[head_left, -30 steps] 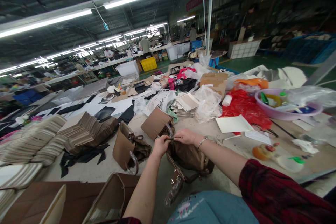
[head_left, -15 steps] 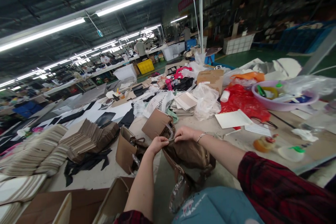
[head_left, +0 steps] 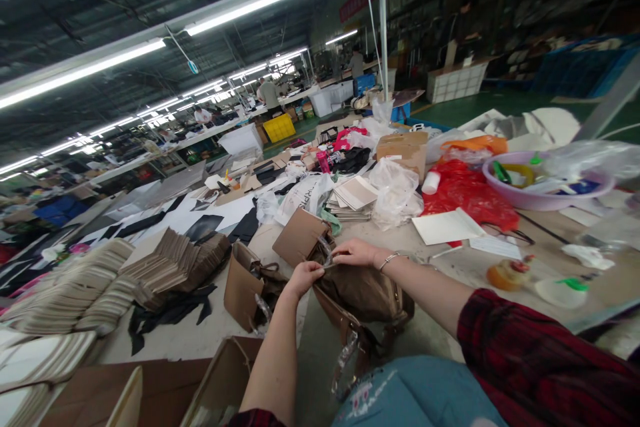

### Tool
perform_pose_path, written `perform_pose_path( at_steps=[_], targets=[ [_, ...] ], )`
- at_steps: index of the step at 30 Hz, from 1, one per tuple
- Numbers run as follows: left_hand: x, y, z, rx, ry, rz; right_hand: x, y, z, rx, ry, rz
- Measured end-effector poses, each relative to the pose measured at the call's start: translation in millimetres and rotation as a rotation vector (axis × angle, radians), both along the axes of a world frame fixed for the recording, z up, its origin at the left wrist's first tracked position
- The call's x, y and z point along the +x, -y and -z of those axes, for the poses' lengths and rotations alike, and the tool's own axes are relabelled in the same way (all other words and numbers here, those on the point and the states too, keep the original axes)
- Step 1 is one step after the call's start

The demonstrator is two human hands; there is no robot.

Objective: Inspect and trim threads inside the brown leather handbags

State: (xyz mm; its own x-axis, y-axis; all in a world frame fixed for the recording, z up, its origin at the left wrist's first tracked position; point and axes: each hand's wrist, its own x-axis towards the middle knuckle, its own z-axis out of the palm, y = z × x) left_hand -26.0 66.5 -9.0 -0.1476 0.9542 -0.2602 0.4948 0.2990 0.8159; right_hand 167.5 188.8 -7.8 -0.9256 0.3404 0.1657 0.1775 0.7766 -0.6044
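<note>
Brown leather handbag (head_left: 360, 290) is lying on the grey worktable (head_left: 450, 260) directly under my grip. I am seeing my left hand (head_left: 304, 277) clenching the bag's top edge and my right hand (head_left: 356, 252) pinching it just beside, where a clear plastic-wrapped handle (head_left: 326, 252) is arching. Left of the grip a second brown bag (head_left: 247, 283) is crowding close, while right of it bare tabletop is lying open. The handbag's long axis is running from the grip rightward, its strap trailing toward me.

Matt brown leather bag (head_left: 363, 290), clear glossy plastic wrap (head_left: 345, 363), matt cardboard pcs (head_left: 165, 257).
</note>
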Motion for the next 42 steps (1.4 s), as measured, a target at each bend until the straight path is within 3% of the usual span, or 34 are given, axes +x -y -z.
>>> perform_pose_path(
  at_steps=[6,9,16,25,33,39,42],
  targets=[
    [13,18,9.0,0.097,-0.102,-0.118,25,19,-1.9,0.115,-0.111,0.189],
    [21,30,10.9,0.13,-0.122,-0.143,34,34,-2.8,0.173,-0.057,0.237],
    [30,48,3.3,0.153,-0.14,-0.155,31,46,-9.9,0.304,0.147,0.191],
    [29,57,14.2,0.169,-0.096,-0.128,40,48,0.1,0.361,0.148,0.14],
    [46,106,-9.2,0.097,-0.094,-0.004,67,105,-21.5,0.359,0.148,0.1],
    [62,133,4.6,0.194,-0.123,-0.061,78,137,-4.9,0.367,0.022,0.202],
    [68,143,9.0,0.261,-0.176,-0.084,83,153,-2.9,0.386,-0.11,0.152]
  ],
)
